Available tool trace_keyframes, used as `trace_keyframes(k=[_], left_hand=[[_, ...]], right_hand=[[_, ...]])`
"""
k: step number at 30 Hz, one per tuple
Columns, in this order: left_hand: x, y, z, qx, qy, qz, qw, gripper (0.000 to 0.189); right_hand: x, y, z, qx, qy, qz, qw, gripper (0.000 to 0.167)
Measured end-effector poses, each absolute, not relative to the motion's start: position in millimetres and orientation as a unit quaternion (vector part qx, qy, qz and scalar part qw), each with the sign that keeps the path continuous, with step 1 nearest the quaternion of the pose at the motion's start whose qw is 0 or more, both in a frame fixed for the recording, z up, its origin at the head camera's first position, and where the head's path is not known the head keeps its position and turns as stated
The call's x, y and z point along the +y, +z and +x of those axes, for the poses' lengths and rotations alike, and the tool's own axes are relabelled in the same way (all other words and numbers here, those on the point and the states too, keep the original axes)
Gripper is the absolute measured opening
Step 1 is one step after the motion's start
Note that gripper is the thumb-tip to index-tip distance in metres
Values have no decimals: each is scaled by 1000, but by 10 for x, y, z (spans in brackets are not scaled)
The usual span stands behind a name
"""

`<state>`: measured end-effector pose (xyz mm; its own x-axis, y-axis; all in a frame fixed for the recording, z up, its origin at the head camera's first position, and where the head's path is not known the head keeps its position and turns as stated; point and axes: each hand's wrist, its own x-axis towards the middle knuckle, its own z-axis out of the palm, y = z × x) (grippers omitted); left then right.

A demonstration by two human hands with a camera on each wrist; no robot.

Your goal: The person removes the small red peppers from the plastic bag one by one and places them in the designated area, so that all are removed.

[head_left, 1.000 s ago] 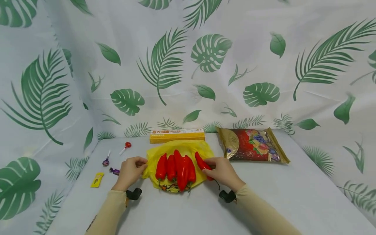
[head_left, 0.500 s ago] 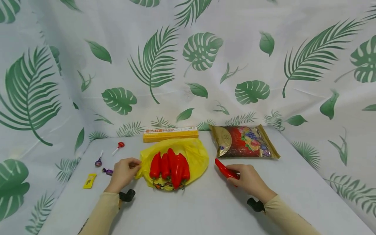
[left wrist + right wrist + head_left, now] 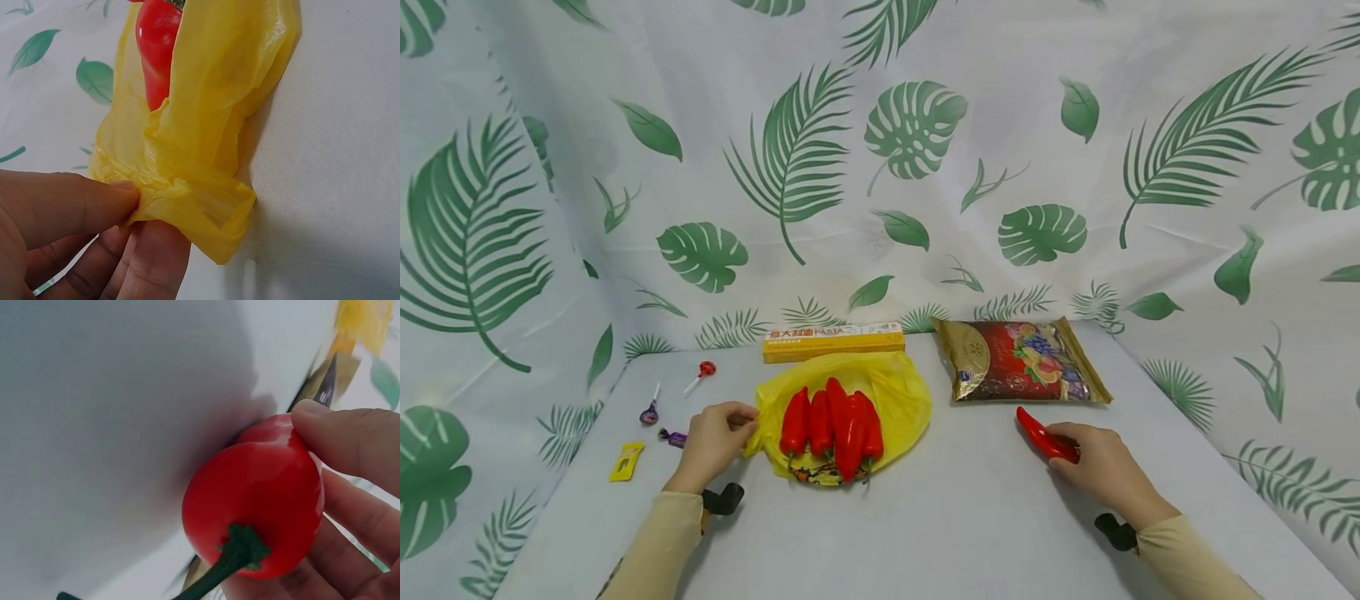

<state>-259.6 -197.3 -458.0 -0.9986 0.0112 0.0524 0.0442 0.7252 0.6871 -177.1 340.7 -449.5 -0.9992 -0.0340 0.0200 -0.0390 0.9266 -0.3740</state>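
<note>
Currently held pepper (image 3: 1041, 435): located in the right hand (image 3: 1105, 468), right of the yellow bag (image 3: 904, 400) and well apart from it, on the near side of the foil pack (image 3: 1022, 362); contact with the table (image 3: 925, 533) cannot be determined.
Right hand state: clamped on the held pepper, thumb on one side and fingers opposite.
Left hand (image 3: 713, 442) state: pinching the left edge of the yellow bag between thumb and fingers.
Hand spacing: wide apart, with the yellow bag and the other peppers (image 3: 850, 437) lying between.
Governing relation: judged to be the sideways gap between held pepper and yellow bag; the right hand, gripping the pepper, is the nearer one, and the left hand is at the bag's opposite side.
Pepper long axis: slanted in the head view, tip pointing forward and to the left, stem end lying back toward the palm.
Pepper appearance: glossy, smooth and red, broad and rounded at the shoulder, tapering to a narrow tip; a curved green stem (image 3: 240, 550) shows in the right wrist view.
</note>
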Motion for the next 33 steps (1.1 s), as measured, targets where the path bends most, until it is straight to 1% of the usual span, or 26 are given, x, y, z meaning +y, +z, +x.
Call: trace_keyframes(k=[6,13,18,26,33], left_hand=[[-1985,-4559,-2593,-929,-368,-17,24,17],[-1980,-4540,-2595,-932,-362,-23,27,17],[-1956,-4550,-2603,-931,-365,-19,23,17],[-1962,-4547,-2620,-929,-369,-25,30,17],[-1961,-4556,-2614,-926,-376,-17,26,17]], right_hand=[[3585,-4491,-1730,-985,172,-3,20,54],[3591,-4485,-1727,-984,176,-7,18,57],[3591,-4473,-1706,-984,175,-5,31,54],[3501,-4462,-1751,-981,188,7,57,55],[3248,-4473,-1859,-971,213,57,97,53]])
